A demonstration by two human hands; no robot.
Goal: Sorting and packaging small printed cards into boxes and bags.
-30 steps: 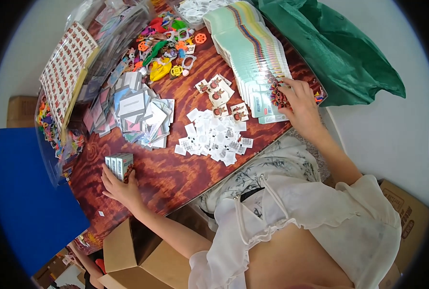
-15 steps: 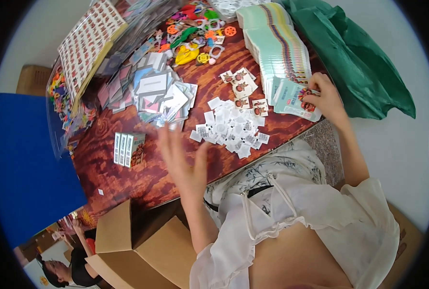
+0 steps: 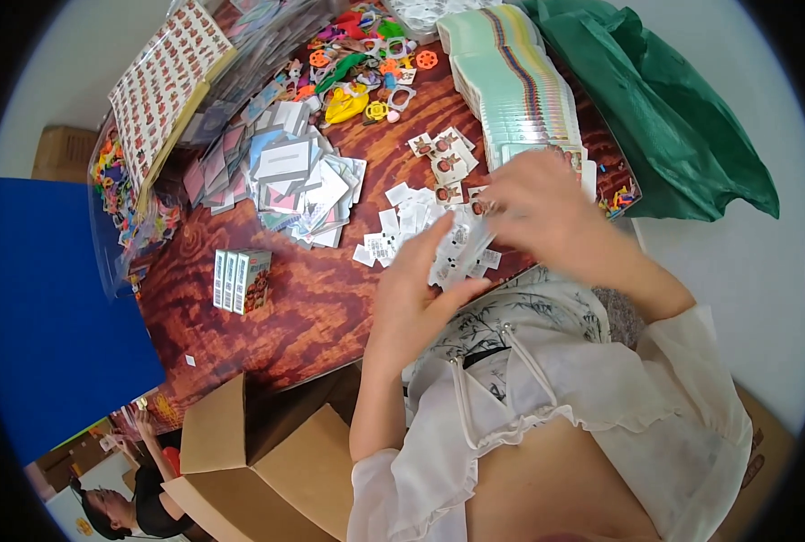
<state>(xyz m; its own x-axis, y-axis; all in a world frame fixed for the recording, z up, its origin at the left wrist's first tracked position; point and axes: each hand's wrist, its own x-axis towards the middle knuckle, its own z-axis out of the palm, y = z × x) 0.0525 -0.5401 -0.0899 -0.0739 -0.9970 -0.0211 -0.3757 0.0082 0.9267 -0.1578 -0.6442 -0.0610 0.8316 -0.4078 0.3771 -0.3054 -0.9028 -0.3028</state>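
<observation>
My left hand (image 3: 416, 294) is raised over the near edge of the red-brown wooden table (image 3: 312, 307). Its fingers and thumb pinch a small white packet (image 3: 458, 253). My right hand (image 3: 538, 203) is blurred and hovers just beyond it, fingertips meeting the left hand above a scatter of small white cards (image 3: 402, 221). Whether the right hand holds anything is unclear. Small picture cards (image 3: 439, 154) lie just past the white ones.
A long fanned row of cards (image 3: 511, 81) runs along the table's right, with a green bag (image 3: 673, 117) beyond. Three small boxes (image 3: 240, 280), a pile of flat packets (image 3: 285, 176), colourful plastic toys (image 3: 366, 72), sticker sheets (image 3: 163, 81). An open cardboard box (image 3: 258, 461) below. Another person (image 3: 122, 506) lower left.
My left hand left the small boxes on the table's left and swung to the middle. My right hand came off the card row to meet it.
</observation>
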